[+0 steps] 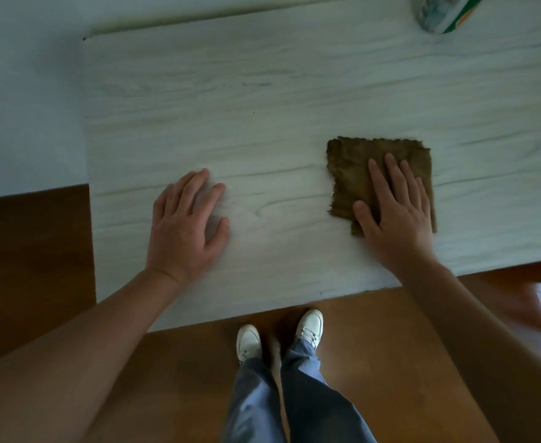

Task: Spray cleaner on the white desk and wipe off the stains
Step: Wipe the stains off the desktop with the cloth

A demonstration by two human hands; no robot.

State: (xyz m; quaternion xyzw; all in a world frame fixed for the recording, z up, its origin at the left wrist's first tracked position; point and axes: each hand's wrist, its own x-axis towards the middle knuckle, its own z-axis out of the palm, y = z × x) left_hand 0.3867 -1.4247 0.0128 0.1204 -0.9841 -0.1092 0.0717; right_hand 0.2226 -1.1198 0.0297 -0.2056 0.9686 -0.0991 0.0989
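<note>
The white wood-grain desk point(262, 100) fills the upper part of the head view. A brown cloth point(355, 161) lies flat on its right half. My right hand point(393, 215) presses on the cloth with straight, spread fingers. My left hand point(186, 225) rests flat on the bare desk to the left, fingers straight. A bottle with a green and orange label point(445, 11) lies at the far right corner, cut off by the frame edge. A tiny dark speck point(254, 112) shows on the desk's middle.
The desk's left edge point(87, 155) meets a pale wall. Its front edge point(262, 311) runs above a brown wooden floor point(374, 346), where my white shoes point(309, 327) and blue trouser legs stand.
</note>
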